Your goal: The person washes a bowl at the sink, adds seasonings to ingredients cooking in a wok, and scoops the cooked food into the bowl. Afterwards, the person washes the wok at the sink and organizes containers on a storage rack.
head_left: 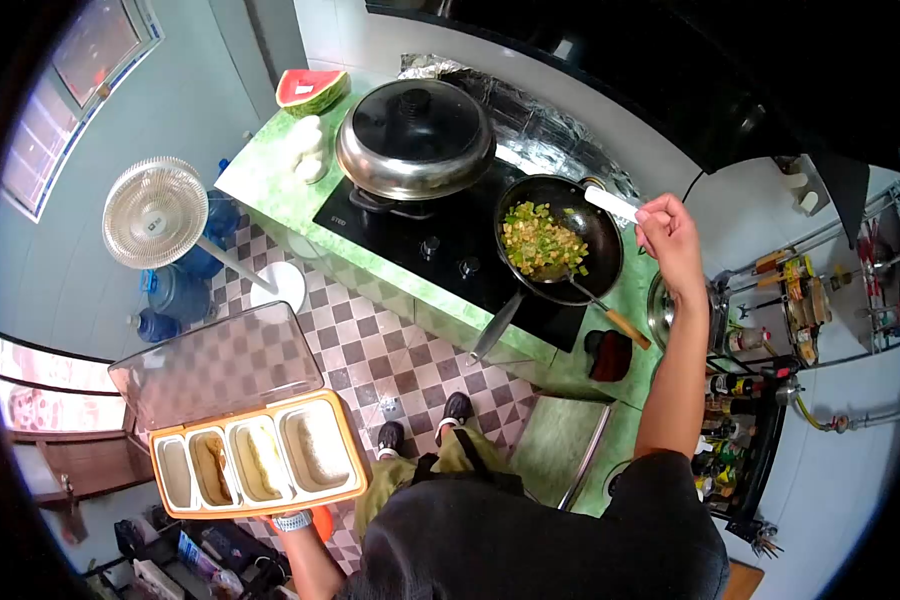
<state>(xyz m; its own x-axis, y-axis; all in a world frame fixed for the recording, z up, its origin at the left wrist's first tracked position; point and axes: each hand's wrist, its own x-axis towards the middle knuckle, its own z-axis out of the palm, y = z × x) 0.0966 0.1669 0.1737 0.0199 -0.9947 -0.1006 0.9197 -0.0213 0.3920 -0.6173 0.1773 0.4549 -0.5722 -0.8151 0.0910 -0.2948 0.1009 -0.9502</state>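
Observation:
My right hand (670,240) is closed around a white spoon (610,204), raised over the right rim of a black wok (602,245). Chopped green and pale food (542,240) lies in the wok. A spatula with a wooden handle (625,327) leans over the wok's edge. At lower left my left hand (288,521) supports an orange seasoning box (355,450) from below, its fingers mostly hidden. The box's see-through lid (215,365) is flipped up. Its white compartments hold brown, yellowish and whitish contents, and the leftmost looks bare.
A large lidded steel pan (415,140) stands on the black cooktop (440,262). Eggs (308,150) and a cut watermelon (312,90) sit at the counter's left end. A dark red cloth (608,355) lies near the wok. A fan (155,215) and water jugs (178,292) stand on the floor.

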